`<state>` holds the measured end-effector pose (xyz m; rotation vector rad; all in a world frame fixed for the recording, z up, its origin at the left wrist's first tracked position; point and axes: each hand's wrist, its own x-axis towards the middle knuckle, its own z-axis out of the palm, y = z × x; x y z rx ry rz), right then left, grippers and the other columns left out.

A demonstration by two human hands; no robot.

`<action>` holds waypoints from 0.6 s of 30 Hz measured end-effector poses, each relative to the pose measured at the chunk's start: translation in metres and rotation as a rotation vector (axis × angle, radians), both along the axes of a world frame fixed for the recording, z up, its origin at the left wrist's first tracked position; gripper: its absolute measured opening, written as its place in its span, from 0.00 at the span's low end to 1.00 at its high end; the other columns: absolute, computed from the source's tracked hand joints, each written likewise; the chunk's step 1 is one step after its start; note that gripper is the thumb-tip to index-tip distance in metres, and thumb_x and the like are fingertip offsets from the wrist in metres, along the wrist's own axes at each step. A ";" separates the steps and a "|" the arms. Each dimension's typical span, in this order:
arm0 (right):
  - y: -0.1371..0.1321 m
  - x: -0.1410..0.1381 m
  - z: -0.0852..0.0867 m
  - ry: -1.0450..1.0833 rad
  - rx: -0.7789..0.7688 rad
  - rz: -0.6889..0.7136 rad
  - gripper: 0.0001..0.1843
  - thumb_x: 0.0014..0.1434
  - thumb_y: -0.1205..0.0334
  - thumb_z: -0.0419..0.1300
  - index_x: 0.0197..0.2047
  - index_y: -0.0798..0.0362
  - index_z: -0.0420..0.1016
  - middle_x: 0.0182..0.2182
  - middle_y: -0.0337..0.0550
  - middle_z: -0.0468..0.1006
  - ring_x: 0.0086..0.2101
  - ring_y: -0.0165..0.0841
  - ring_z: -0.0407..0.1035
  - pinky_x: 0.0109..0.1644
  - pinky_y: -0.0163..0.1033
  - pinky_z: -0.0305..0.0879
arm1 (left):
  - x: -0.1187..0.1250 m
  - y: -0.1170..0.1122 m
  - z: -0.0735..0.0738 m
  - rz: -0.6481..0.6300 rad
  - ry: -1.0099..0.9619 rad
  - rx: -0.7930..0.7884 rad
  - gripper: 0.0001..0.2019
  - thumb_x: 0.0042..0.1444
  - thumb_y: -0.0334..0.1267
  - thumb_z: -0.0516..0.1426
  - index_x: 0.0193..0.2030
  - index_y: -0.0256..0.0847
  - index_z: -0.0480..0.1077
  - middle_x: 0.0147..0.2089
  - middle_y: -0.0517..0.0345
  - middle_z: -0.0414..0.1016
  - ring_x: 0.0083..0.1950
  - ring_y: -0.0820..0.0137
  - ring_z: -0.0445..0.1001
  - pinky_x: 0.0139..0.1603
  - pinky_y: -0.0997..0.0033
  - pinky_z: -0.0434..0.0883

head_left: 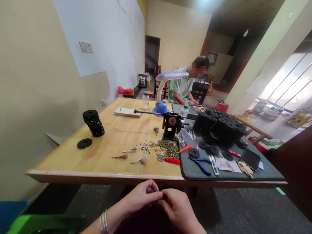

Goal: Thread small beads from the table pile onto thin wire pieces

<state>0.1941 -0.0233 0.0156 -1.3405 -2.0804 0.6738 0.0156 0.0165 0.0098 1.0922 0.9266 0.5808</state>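
My left hand point(141, 197) and my right hand point(178, 205) meet just in front of the table's near edge. Both are closed, with thumbs and fingertips pinched together. Between them shows a bit of something small and dark point(164, 197), mostly hidden by the fingers and too small to name. On the table beyond lie a heap of small metallic pieces point(169, 149), scattered coloured beads point(145, 148), a red-handled tool point(172, 161) and a few thin tufted items point(140, 160). A black winding device point(170, 126) with a long rod stands behind the heap.
To the left stand stacked black spools point(93, 122) beside a single one point(84, 143). On the grey mat point(237, 177) are many black spools point(219, 126), blue pliers point(202, 165), a phone point(250, 159) and banknotes point(226, 164). A desk lamp point(160, 108) rises centrally. Another person point(183, 87) sits behind.
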 end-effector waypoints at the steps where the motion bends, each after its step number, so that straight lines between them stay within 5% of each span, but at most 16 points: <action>1: 0.000 0.001 0.002 0.009 -0.003 0.012 0.07 0.56 0.65 0.59 0.40 0.51 0.75 0.31 0.42 0.79 0.30 0.33 0.71 0.33 0.33 0.59 | 0.000 0.000 -0.002 0.005 -0.021 -0.008 0.12 0.46 0.41 0.63 0.32 0.36 0.67 0.27 0.61 0.70 0.29 0.74 0.68 0.29 0.76 0.64; 12: 0.004 0.013 -0.003 0.277 -0.034 -0.137 0.10 0.61 0.62 0.53 0.28 0.53 0.67 0.25 0.38 0.69 0.27 0.30 0.63 0.32 0.33 0.59 | -0.003 -0.002 -0.005 0.055 -0.408 -0.263 0.09 0.47 0.31 0.59 0.36 0.37 0.67 0.34 0.54 0.76 0.36 0.65 0.77 0.39 0.65 0.70; 18: -0.001 -0.009 -0.021 0.764 -0.356 -0.174 0.15 0.60 0.49 0.54 0.31 0.52 0.62 0.18 0.33 0.68 0.15 0.25 0.58 0.18 0.29 0.52 | -0.004 -0.005 -0.012 0.090 -0.550 -0.247 0.15 0.48 0.30 0.57 0.44 0.39 0.64 0.45 0.46 0.77 0.44 0.61 0.76 0.46 0.57 0.70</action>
